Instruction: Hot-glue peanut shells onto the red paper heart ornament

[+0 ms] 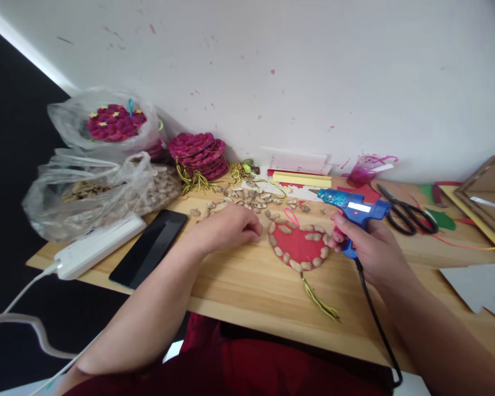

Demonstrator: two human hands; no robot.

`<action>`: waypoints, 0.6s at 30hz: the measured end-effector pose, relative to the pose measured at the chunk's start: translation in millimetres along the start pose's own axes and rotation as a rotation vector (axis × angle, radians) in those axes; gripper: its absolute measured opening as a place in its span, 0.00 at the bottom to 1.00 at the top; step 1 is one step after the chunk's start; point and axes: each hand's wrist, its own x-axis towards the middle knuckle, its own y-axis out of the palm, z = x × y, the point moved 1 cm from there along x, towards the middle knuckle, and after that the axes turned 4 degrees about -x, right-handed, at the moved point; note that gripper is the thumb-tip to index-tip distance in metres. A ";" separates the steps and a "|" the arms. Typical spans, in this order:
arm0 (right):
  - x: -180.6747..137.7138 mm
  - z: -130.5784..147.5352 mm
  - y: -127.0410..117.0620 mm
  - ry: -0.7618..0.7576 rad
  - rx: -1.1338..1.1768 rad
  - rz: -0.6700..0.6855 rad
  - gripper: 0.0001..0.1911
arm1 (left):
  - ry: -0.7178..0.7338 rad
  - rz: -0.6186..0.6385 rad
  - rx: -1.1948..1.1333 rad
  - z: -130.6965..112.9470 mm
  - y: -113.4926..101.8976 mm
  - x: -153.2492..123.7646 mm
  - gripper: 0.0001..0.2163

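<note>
On my feed the surface (239, 280) is pale, grained wood pushed up against a wall. I take the red heart (299, 246), edged with peanuts, as my clock's centre; it lies flat, its yellow-green tassel (319, 300) trailing out toward five. Loose peanuts (249, 197) scatter at ten to eleven. Farther out at nine I see a dark phone (149, 248) and, just beyond it, a white power strip (101, 246). A clear plastic bag (140, 190) slumps between nine and ten, and a stack of magenta discs (198, 151) stands past ten. I find a stained cup (361, 173) around one, black-handled scissors (410, 215) between two and three, and a white sheet (480, 283) between three and four.
</note>
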 end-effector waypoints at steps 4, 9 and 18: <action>-0.3 -0.1 0.1 -0.011 0.003 0.002 0.22 | -0.004 -0.009 -0.031 0.1 -3.6 -0.6 0.10; -1.1 0.5 0.2 -0.029 -0.003 0.002 0.19 | -0.010 0.021 -0.169 -3.8 -0.5 1.1 0.10; -0.5 3.2 1.6 -0.049 0.002 -0.020 0.21 | -0.089 -0.092 -0.165 0.3 -9.3 -0.6 0.08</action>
